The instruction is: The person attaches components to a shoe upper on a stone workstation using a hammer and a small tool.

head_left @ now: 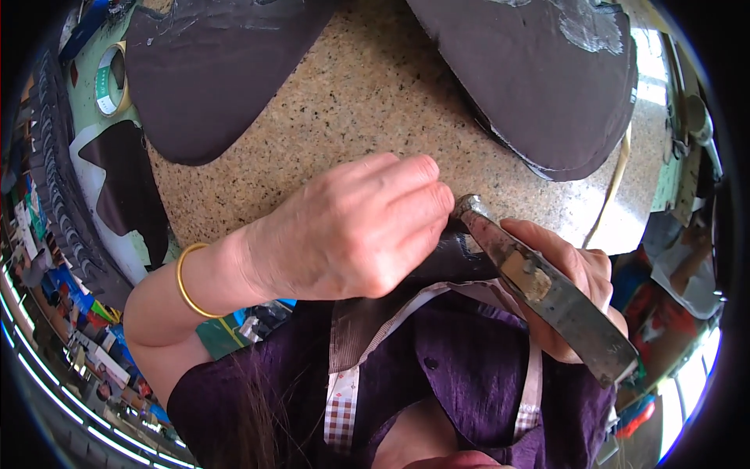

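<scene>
My left hand (359,219) is closed above the near part of a speckled stone slab (344,102), knuckles up. Its fingertips are hidden beneath it, next to a dark flat piece (437,262) at the slab's near edge. What the fingers pinch, if anything, does not show. At the right, my right hand (566,262) grips a hammer (574,320) with a long, worn metal head and a wooden handle end showing in its middle. The hammer's round face is close beside my left knuckles, over the dark piece.
Two large dark brown, rounded panels (226,86) lie across the far slab, the right panel (547,94) with whitish smears. Left of the slab are a tape roll (113,78) and a dark zigzag-edged piece (125,180). A pale thin strip (613,187) hangs at the right.
</scene>
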Demonstrator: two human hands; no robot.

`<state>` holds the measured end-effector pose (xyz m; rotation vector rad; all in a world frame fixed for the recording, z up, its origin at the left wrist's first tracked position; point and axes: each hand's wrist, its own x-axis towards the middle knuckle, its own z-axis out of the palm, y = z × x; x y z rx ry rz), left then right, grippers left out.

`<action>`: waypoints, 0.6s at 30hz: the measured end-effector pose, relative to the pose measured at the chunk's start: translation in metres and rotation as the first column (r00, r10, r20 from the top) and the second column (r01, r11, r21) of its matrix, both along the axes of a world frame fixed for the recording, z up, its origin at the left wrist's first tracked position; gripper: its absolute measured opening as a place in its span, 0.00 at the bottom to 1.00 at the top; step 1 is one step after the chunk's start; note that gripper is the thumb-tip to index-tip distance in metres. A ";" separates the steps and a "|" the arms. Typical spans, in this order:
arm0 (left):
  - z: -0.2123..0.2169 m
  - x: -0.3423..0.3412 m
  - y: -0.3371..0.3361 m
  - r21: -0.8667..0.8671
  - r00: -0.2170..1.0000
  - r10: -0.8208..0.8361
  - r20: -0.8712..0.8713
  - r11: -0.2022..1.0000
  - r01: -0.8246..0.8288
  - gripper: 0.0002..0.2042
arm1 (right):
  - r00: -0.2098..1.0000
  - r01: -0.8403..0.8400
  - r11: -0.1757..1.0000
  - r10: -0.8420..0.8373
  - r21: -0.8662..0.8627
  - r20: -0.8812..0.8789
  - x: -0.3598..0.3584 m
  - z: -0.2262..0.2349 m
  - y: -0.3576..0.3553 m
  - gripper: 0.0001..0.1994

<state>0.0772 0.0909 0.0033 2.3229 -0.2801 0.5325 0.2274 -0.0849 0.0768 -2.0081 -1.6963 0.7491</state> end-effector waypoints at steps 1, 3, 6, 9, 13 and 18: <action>0.000 0.000 -0.001 -0.016 1.000 0.016 -0.024 1.000 -0.016 0.11 | 0.997 0.037 0.999 -0.036 0.010 -0.064 -0.001 -0.005 0.001 0.21; 0.002 -0.001 0.003 -0.080 0.985 0.047 -0.169 0.995 -0.061 0.12 | 0.998 0.032 0.999 -0.034 -0.033 -0.045 -0.001 -0.002 0.003 0.20; 0.006 -0.003 0.004 -0.131 0.972 0.019 -0.235 0.990 -0.051 0.12 | 0.999 0.038 0.998 -0.038 -0.052 0.000 -0.003 0.002 0.005 0.20; 0.003 -0.007 -0.008 -0.018 0.989 0.098 -0.107 0.995 -0.100 0.12 | 0.999 0.032 0.999 -0.032 -0.001 0.009 -0.003 0.000 0.010 0.19; 0.001 -0.006 -0.005 -0.061 0.981 0.180 -0.077 0.981 -0.185 0.12 | 0.995 -0.083 0.996 0.081 -0.036 -0.062 0.006 0.005 0.011 0.19; -0.008 -0.021 -0.004 -0.102 0.968 0.236 -0.090 0.964 -0.245 0.11 | 0.989 -0.134 0.989 0.130 -0.055 -0.077 0.007 -0.001 0.018 0.19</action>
